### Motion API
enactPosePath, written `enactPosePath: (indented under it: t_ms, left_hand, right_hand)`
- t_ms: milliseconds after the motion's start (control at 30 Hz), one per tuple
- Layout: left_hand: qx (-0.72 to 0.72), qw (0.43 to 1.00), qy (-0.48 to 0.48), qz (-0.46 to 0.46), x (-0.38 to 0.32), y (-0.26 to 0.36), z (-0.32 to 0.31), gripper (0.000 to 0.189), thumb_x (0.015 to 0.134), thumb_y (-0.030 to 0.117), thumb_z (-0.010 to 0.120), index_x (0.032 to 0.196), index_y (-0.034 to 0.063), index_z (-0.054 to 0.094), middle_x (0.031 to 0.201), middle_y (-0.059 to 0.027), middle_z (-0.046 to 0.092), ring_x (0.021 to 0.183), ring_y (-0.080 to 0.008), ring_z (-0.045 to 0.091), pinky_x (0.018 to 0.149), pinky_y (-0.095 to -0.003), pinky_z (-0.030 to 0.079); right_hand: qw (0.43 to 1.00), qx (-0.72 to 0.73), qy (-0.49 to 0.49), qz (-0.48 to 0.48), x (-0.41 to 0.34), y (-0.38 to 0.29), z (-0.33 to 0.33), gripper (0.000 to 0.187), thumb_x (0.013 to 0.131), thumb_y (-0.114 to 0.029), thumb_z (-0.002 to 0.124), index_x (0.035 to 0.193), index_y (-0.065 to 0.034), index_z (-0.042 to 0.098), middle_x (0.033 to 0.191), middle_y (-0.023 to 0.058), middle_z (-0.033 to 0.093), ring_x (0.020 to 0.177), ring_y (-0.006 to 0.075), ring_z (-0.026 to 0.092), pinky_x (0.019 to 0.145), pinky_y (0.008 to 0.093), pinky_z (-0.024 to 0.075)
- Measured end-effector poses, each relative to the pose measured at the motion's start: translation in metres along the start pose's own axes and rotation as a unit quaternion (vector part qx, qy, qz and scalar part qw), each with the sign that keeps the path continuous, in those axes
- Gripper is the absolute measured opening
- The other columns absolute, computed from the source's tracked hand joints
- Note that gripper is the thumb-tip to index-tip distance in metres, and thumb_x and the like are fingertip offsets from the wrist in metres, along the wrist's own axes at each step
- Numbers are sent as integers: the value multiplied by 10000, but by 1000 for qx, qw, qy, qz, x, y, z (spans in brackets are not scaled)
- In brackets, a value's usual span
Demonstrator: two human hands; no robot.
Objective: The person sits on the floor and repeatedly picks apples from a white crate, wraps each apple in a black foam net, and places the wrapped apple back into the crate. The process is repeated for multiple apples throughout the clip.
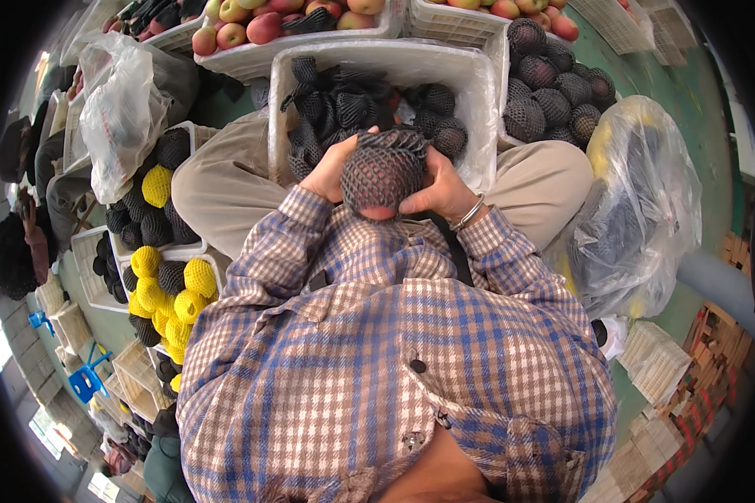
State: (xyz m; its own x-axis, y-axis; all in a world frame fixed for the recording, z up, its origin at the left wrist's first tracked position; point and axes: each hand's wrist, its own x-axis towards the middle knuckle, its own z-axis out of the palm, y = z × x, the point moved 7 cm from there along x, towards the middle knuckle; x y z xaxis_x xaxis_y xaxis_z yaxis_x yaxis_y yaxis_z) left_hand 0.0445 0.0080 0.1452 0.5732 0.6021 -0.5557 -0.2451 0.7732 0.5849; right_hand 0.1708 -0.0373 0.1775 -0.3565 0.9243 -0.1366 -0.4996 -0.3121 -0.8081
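Observation:
Between my two hands is an apple in a black foam net sleeve (384, 173), with bare red skin showing at its near end. My left hand (332, 166) grips its left side, fingers partly hidden behind it. On the other side my right hand (443, 185) holds it, thumb pressed near the uncovered skin. Beyond the hands stands a white plastic crate with a clear liner (478, 113). Loose black foam net sleeves (343, 104) fill its left part, and several sleeved apples (450, 135) sit at its right.
Crates of bare apples (264, 28) stand at the far side. To the right are a crate of black-sleeved apples (553, 94) and a clear plastic bag (642, 207). Yellow-sleeved apples (170, 302) fill a crate at left, below another plastic bag (116, 113). Other people (22, 245) are at far left.

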Motion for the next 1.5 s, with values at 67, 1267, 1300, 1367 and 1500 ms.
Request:
enactPosePath:
  t_ms: [67,1267,1300,1367,1500]
  left_hand:
    - [-121,981,-115,-98,6,-21,-5,371,1015,297,473,1171,-7,619,1142,-78,660,953,-168,638,870,-322,517]
    - [-135,988,-59,-43,31,-48,-56,542,910,176,658,1364,-17,433,1207,-113,599,1088,-188,593,930,-332,505]
    - [-97,994,-40,-24,34,-49,-61,534,897,149,666,1350,-27,443,1198,-115,605,1081,-193,598,932,-332,503]
    - [-61,998,0,-22,41,-51,-66,541,861,84,683,1334,-39,451,1188,-127,609,1072,-198,602,938,-336,501]
    - [16,996,76,-44,53,-52,-78,670,823,206,760,1344,-26,408,1217,-128,574,1098,-212,585,945,-350,485]
  right_hand:
    - [999,30,-18,-1,-8,4,1,891,603,34,857,1379,-6,422,1321,72,532,1193,184,522,1054,344,411]
    - [974,-12,26,225,39,69,-64,611,858,-134,733,1388,-52,440,1241,48,581,1039,144,594,817,263,531]
    - [977,-35,7,209,51,72,-85,510,880,-162,710,1340,-47,522,1222,50,606,1026,131,591,798,257,519]
    - [953,-208,119,184,81,59,-146,354,878,-180,699,1196,-40,633,1174,77,649,986,150,624,799,299,529]
    - [758,-603,247,21,144,76,-268,277,863,-144,618,1129,-74,657,1169,170,648,958,303,674,790,405,545]
